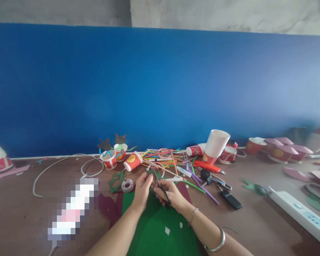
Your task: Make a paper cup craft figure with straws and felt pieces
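Observation:
Near the middle of the table, my left hand [142, 187] pinches a small piece of dark green paper [156, 175]. Fingers of my right hand [169, 193] are wrapped round the black handles of a pair of scissors [164, 192], whose blades point up and left beside the green piece. Under both wrists lies a large green sheet [160, 227] with small white scraps on it, over dark red paper [119, 206]. A roll of tape [127, 185] and a green paper cut-out [116, 180] are just left of my left hand.
Behind my hands lie colourful sticks [162, 156], with decorated cups [108, 159] to their left and stacked paper cups [216, 145] to their right. An orange cutter [206, 166], keys [206, 176] and a power strip [301, 209] are at right. A blurred-out device [73, 209] lies left.

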Demonstrator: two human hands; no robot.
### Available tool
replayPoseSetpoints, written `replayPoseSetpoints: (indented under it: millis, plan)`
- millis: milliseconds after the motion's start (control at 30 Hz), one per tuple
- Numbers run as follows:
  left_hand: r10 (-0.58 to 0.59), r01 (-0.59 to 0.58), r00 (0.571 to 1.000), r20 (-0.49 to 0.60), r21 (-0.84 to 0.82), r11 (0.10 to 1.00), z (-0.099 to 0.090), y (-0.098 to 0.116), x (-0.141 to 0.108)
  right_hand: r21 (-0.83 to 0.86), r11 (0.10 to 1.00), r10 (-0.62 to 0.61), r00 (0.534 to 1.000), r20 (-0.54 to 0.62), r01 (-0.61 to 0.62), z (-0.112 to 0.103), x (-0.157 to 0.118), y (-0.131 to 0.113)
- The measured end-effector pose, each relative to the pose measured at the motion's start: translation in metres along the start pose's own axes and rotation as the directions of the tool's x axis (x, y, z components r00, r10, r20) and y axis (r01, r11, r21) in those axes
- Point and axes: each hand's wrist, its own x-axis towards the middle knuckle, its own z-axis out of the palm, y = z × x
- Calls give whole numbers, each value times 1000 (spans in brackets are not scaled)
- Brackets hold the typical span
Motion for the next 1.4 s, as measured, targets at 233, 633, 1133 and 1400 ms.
replayPoseSetpoints:
  millis: [233, 633, 1133, 1400]
  plan:
    - [-18, 19, 999, 30, -32, 999, 1, 2, -1, 3, 1000, -21, 1000, 3, 21, 0, 0, -1]
    - [-48, 47, 999, -18, -67, 997, 2, 0, -1, 4, 1000, -1, 1000, 23, 1, 0, -1, 1]
    - [-76, 81, 996, 56, -105, 991, 4, -3, -6, 36, 999, -25, 999, 32, 24, 0, 0, 2]
    - [-56, 60, 996, 71, -59, 996, 2, -5, -5, 31, 999, -31, 999, 42, 30, -1, 1, 2]
